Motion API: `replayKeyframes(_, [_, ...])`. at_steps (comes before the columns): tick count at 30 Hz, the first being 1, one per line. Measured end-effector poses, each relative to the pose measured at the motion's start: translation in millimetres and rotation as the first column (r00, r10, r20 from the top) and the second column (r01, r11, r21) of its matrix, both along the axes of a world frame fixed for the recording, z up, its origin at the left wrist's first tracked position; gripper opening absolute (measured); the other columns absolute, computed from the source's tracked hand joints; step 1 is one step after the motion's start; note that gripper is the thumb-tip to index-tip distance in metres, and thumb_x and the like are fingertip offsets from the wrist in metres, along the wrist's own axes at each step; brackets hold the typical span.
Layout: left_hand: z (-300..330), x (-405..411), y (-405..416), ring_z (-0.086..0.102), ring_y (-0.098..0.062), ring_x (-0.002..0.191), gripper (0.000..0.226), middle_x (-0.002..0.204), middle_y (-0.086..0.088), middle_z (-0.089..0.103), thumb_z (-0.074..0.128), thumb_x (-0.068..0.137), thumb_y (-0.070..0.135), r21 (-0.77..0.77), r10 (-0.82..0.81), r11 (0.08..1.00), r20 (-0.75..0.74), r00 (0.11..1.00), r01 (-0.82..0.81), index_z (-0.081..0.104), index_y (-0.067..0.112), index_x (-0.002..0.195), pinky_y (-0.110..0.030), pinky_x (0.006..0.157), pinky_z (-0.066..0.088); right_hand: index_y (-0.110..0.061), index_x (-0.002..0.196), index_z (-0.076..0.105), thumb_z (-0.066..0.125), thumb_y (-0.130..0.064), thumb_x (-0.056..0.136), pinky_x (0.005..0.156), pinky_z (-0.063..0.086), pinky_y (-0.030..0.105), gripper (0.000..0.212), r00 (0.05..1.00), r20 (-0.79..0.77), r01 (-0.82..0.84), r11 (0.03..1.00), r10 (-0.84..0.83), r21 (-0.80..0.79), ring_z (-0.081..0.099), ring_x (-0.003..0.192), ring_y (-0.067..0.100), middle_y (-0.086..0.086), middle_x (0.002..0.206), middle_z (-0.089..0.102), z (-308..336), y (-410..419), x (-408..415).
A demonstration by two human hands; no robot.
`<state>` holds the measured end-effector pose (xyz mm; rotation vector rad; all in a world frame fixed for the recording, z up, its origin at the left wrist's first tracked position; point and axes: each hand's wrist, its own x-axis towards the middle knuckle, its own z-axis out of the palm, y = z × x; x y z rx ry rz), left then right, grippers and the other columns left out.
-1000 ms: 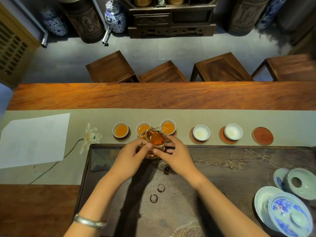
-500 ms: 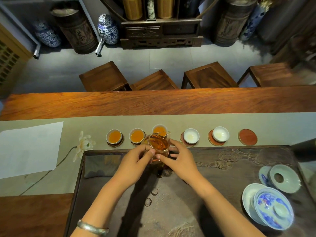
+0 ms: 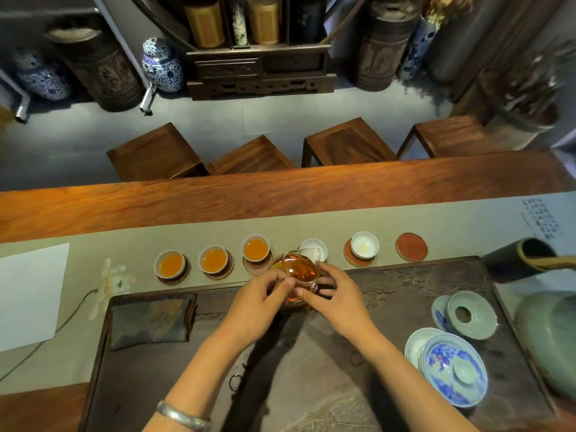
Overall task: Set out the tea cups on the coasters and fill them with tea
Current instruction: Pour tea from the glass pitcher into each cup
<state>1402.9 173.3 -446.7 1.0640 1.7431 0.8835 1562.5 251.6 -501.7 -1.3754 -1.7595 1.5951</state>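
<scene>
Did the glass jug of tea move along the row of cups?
Yes. The glass jug slid to the person's right: before, it sat in front of the third filled cup; now it is in front of the fourth cup, which is empty.

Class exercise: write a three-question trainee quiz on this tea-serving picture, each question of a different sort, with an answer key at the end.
1. Count: how many cups in the row hold tea?
2. True or false: the bare coaster at the right end of the row carries a cup.
3. Choose: the glass pitcher is held by A) the left hand alone, B) the right hand alone, C) both hands.

Key: 1. Three; the fourth cup and fifth cup look unfilled. 2. False. 3. C.
</scene>
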Motion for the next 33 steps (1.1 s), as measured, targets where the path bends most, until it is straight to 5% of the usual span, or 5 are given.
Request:
replayKeyframes(5, [-3.4, 6.1, 6.8, 0.061, -0.015, 0.072, 0.018, 0.071, 0.006, 0.063, 0.052, 0.096, 0.031, -0.002, -0.005, 1.0, -0.027, 1.0, 0.005, 0.065, 0.027, 0.084, -0.039, 0.073, 0.051, -0.039, 0.125, 0.048, 0.082, -0.04, 0.07, 0.094, 0.054, 0.032, 0.064, 1.0, -0.005, 0.002, 1.0, -0.002, -0.024, 0.061, 0.111, 0.005, -0.004, 0.123, 0.063, -6.4, 4.4, 6.2])
replayKeyframes(11, [-5.0, 4.3, 6.1, 0.06, -0.026, 0.074, 0.02, 0.07, 0.004, 0.06, 0.051, 0.097, 0.027, 0.006, -0.002, 1.0, -0.013, 1.0, 0.002, 0.063, 0.021, 0.082, -0.047, 0.075, 0.05, -0.027, 0.136, 0.05, 0.082, -0.045, 0.068, 0.094, 0.054, 0.031, 0.078, 1.0, 0.009, -0.015, 1.0, 0.015, -0.022, 0.06, 0.111, 0.004, -0.005, 0.125, 0.061, -9.5, 8.0, 5.8])
replayKeyframes(22, [-4.8, -13.4, 2.0, 0.055, 0.004, 0.065, 0.024, 0.067, 0.021, 0.062, 0.051, 0.097, 0.025, 0.064, 0.06, 0.996, 0.012, 0.998, -0.061, 0.062, 0.034, 0.077, -0.009, 0.062, 0.041, -0.034, 0.126, 0.053, 0.08, -0.047, 0.07, 0.087, 0.053, 0.019, 0.063, 0.999, -0.01, -0.034, 0.999, 0.034, -0.021, 0.06, 0.108, -0.002, -0.013, 0.121, 0.062, -1.5, 14.3, -13.3])
replayKeyframes(28, [-5.3, -18.2, 5.8, 0.053, 0.003, 0.062, 0.022, 0.065, 0.022, 0.06, 0.052, 0.096, 0.031, 0.065, 0.057, 0.996, -0.022, 0.998, -0.056, 0.062, 0.033, 0.077, -0.021, 0.064, 0.041, -0.024, 0.131, 0.055, 0.08, -0.045, 0.07, 0.094, 0.055, 0.034, 0.07, 0.997, -0.068, 0.015, 0.995, -0.022, -0.096, 0.063, 0.109, 0.004, -0.01, 0.122, 0.064, -7.2, 7.8, -18.6])
replayKeyframes(33, [-5.4, -18.4, 8.1, 0.054, 0.006, 0.063, 0.019, 0.065, 0.026, 0.06, 0.052, 0.097, 0.03, 0.064, 0.038, 0.997, -0.052, 0.998, -0.035, 0.063, 0.032, 0.082, -0.01, 0.059, 0.04, -0.023, 0.131, 0.055, 0.081, -0.038, 0.074, 0.095, 0.055, 0.038, 0.065, 0.996, -0.075, 0.034, 0.992, -0.044, -0.12, 0.064, 0.11, 0.007, -0.007, 0.122, 0.066, -9.7, 5.9, -17.8])
